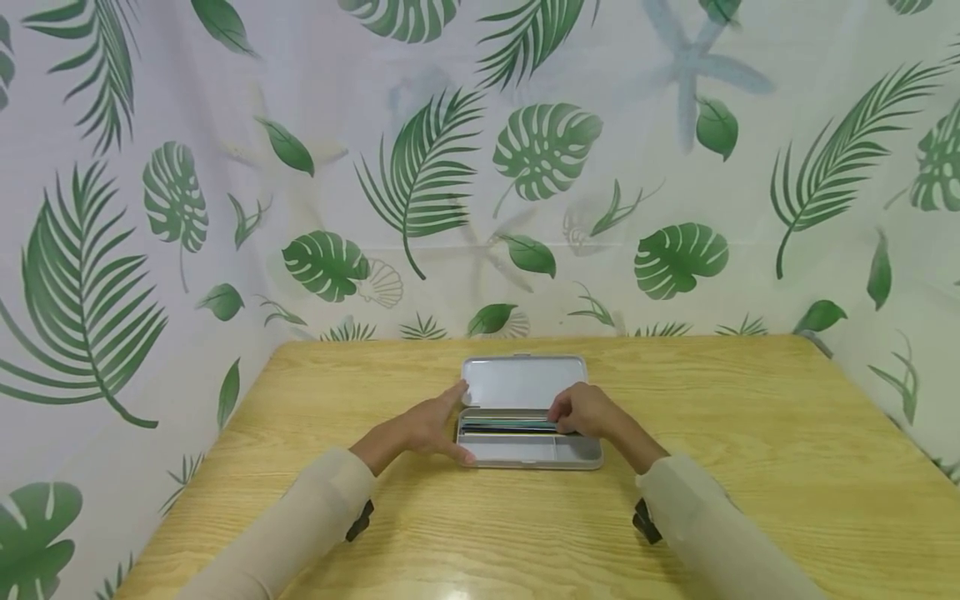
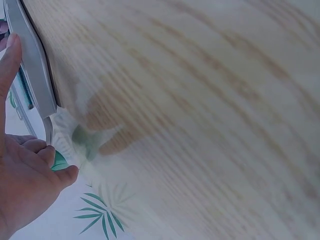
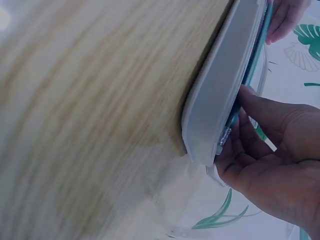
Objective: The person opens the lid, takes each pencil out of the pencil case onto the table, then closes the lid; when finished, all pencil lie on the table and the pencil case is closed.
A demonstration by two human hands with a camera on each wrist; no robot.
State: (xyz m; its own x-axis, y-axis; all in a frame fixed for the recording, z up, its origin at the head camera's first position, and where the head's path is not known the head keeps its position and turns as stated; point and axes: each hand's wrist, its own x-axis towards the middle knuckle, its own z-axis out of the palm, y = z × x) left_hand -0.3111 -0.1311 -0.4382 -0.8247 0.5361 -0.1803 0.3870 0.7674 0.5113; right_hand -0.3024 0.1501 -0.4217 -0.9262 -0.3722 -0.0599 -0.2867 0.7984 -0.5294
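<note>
An open, pale grey pencil case lies on the table, its lid laid back away from me. Slim pencils, one teal, run lengthwise in the rear part of the case. My left hand spreads along the left side, thumb at the front corner and fingers by the lid. At the right end, my right hand pinches a teal pencil between thumb and curled fingers. In the right wrist view a metallic end shows below the thumb, while the fingers partly hide the pencil.
A wood-grain table stretches around the case. Behind and at both sides hangs a white cloth printed with green leaves. In the case's front part, a low divider separates two compartments.
</note>
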